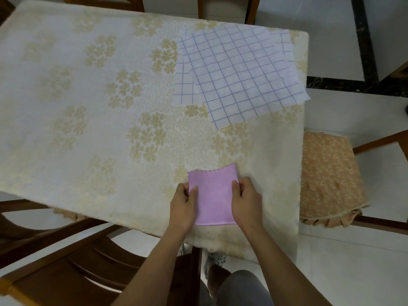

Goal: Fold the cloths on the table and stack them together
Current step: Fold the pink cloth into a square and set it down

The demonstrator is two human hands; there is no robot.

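With the pink cloth (213, 197) lying near the worktop (88, 107) edge, well short of the checked cloths (240, 74), the left hand (184, 204) and right hand (245, 199) each pinch a side edge in a closed grip, so the next fold should probably keep corners matched and the crease pressed flat.

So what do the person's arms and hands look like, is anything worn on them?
Both arms are bare from the fingers up to where the picture ends: no sleeves, gloves, watch, rings or bands show on the left hand or the right hand. The nails look short and plain. Lower down, grey trousers and patterned light shoes show.
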